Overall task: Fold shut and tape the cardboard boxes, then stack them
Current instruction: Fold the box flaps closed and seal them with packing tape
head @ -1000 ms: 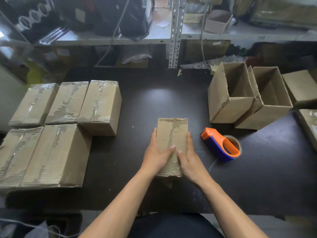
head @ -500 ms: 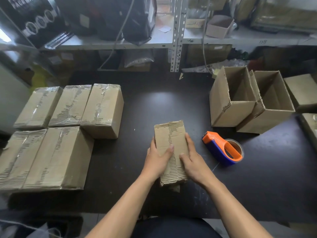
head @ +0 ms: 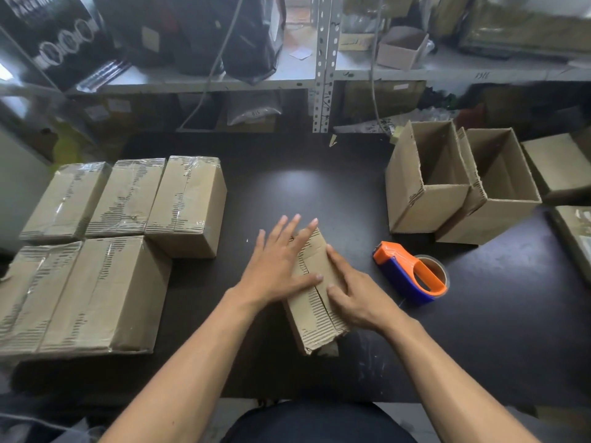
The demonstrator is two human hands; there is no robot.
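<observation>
Where the dark table [head: 319, 193] is bare mid-front, one folded box [head: 315, 310] is pressed flat by the left hand [head: 278, 266], fingers spread straight, and steadied by the right hand [head: 355, 298], fingers straight; tape dispenser [head: 411, 276] lies nearby.

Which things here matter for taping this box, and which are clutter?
In the job:
small brown cardboard box under left hand and right hand
orange-and-blue tape dispenser
two open cardboard boxes
taped boxes

Lying about:
black bags on grey shelf
</observation>
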